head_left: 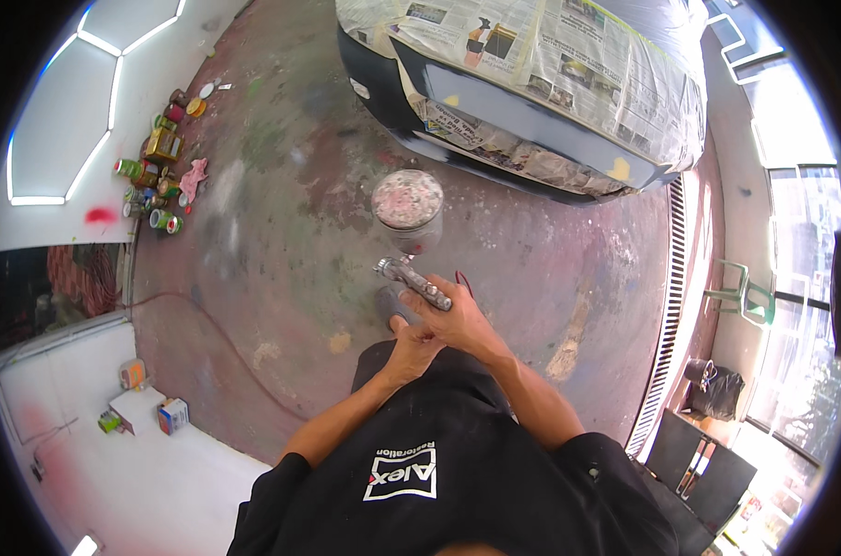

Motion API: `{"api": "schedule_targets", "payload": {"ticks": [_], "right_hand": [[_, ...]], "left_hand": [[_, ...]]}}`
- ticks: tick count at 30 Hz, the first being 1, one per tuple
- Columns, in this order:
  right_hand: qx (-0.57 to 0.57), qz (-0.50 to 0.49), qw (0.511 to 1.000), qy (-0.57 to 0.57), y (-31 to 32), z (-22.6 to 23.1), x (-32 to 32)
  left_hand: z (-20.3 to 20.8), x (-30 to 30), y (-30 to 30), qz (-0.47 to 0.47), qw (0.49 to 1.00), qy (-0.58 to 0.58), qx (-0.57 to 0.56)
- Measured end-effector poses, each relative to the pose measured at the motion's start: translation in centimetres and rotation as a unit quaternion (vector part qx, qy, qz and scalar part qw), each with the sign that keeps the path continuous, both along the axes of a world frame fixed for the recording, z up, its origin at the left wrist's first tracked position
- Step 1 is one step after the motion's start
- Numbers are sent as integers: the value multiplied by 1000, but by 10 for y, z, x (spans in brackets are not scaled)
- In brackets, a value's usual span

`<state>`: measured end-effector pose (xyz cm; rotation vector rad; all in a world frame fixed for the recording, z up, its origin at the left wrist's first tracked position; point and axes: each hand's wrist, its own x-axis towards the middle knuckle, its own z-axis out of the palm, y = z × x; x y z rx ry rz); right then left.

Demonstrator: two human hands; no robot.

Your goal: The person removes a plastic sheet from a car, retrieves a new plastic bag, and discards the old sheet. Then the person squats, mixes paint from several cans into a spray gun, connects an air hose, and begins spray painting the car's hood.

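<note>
In front of my body, my right hand [462, 320] is wrapped round a paint-spattered metal spray gun [418, 281], its nozzle end pointing away and to the left. My left hand [414, 350] is closed just below, against the right hand. What its fingers grip is hidden, though the thumb shows at the left. A thin dark red loop [462, 281] shows beside the right hand. Beyond the gun stands a round container with a paint-splattered top [407, 198].
Ahead, a car [532, 93] is masked with newspaper and plastic film. Paint cans [164, 145] cluster by the left wall. A hose [219, 326] runs across the stained floor [282, 250]. On the right are a floor grate [663, 306], a green chair [745, 295] and a black cabinet [694, 463].
</note>
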<state>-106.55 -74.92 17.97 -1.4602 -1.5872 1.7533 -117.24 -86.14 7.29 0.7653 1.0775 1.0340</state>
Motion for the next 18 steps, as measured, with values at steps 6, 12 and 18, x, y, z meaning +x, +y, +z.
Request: {"api": "schedule_targets", "payload": {"ticks": [6, 12, 18], "right_hand": [[-49, -151, 987, -8, 46, 9, 7], [-15, -261, 965, 2, 102, -12, 10], [44, -325, 944, -20, 156, -73, 2]], "left_hand": [[3, -11, 75, -152, 988, 9, 17], [-21, -20, 151, -242, 968, 54, -48], [-117, -103, 166, -290, 823, 477, -103]]}}
